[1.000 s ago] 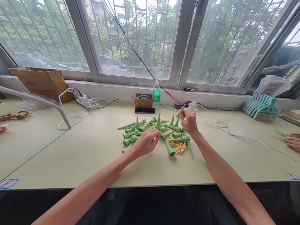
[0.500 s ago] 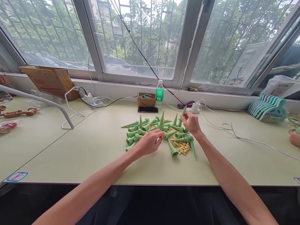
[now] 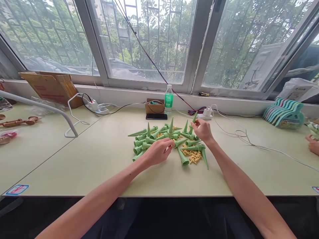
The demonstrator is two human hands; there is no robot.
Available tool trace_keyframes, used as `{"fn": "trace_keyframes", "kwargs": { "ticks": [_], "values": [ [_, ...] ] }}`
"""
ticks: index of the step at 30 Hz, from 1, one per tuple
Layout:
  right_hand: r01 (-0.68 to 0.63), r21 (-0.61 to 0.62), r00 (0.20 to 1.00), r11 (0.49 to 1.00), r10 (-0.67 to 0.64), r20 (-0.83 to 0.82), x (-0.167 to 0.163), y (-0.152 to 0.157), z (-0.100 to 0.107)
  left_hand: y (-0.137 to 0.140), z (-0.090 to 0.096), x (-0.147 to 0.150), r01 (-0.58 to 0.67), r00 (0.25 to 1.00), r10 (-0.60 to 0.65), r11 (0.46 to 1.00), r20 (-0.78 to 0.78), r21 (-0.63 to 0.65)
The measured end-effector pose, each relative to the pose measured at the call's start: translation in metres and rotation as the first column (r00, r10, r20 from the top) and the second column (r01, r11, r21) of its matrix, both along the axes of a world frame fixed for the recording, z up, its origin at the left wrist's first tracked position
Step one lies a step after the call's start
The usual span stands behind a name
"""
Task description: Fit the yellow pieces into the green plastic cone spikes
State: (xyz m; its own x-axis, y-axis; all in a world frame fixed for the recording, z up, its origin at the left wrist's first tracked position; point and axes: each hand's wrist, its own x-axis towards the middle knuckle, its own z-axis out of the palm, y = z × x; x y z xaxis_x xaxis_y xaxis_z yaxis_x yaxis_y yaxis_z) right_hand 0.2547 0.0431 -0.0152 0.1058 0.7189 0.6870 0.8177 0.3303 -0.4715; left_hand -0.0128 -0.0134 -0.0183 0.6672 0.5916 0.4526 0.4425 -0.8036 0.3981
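Note:
A pile of green plastic spikes (image 3: 183, 156), tapered cones with hollow, ribbed collars, covers the middle of the table; several stand upright. Small yellow plastic pegs (image 3: 195, 156) lie among them, mostly at the right. At the pile's far right, my right hand (image 3: 203, 130) is closed in a pinch on an upright green spike (image 3: 194, 117), its tip pointing up. My left hand (image 3: 161, 151) rests low over the front of the pile, thumb and fingers curled together beside another spike. What lies between those fingertips is hidden or too small to make out.
Behind the pile are a black phone (image 3: 156, 116), a small cardboard box (image 3: 155, 106) and a water bottle (image 3: 168, 99). White cables (image 3: 251, 145) cross the table at right, near teal hangers (image 3: 284, 114). A white curved bar (image 3: 53, 111) reaches in from the left. Another person's hand (image 3: 313, 145) shows at far right.
The view has shifted very slightly. Both hands stay in nearly the same places, the right one still on the upright spike.

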Motion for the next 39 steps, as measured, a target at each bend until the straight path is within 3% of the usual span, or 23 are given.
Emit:
{"fn": "trace_keyframes", "kwargs": {
  "ticks": [11, 16, 20, 22, 25, 29, 35, 39],
  "values": [
    [0.077, 0.032, 0.995, 0.997, -0.078, 0.054, -0.002, -0.002, -0.002, 0.0, 0.001, 0.0, 0.009, 1.0, -0.009, 1.0, -0.01, 0.006],
    [0.199, 0.252, 0.979, 0.947, -0.205, -0.004, -0.01, -0.016, 0.012, 0.0, 0.003, 0.001, 0.011, 1.0, -0.011, 1.0, -0.007, 0.013],
    [0.129, 0.354, 0.992, 0.926, -0.121, -0.046, -0.025, -0.032, 0.023, -0.001, 0.003, 0.001, 0.011, 1.0, -0.01, 1.0, -0.005, 0.018],
    [0.036, 0.317, 0.999, 0.948, -0.027, -0.035, -0.034, -0.038, 0.024, -0.001, 0.003, 0.001, -0.001, 1.0, 0.001, 1.0, -0.008, 0.025],
    [-0.167, 0.146, 0.985, 0.975, 0.16, 0.06, -0.046, -0.041, 0.019, 0.0, 0.003, 0.001, -0.037, 0.999, 0.037, 0.999, -0.014, 0.033],
    [-0.334, -0.127, 0.911, 0.934, 0.355, 0.21, -0.05, -0.041, 0.012, 0.002, 0.001, 0.0, -0.103, 0.994, 0.104, 0.994, -0.018, 0.025],
    [-0.419, -0.278, 0.83, 0.864, 0.489, 0.269, -0.048, -0.042, 0.008, 0.003, 0.0, -0.001, -0.141, 0.99, 0.142, 0.989, -0.01, 0.033],
    [-0.338, -0.249, 0.873, 0.908, 0.401, 0.279, -0.047, -0.037, 0.005, 0.004, 0.0, 0.0, -0.142, 0.99, 0.141, 0.989, 0.025, 0.052]
  ]
}}
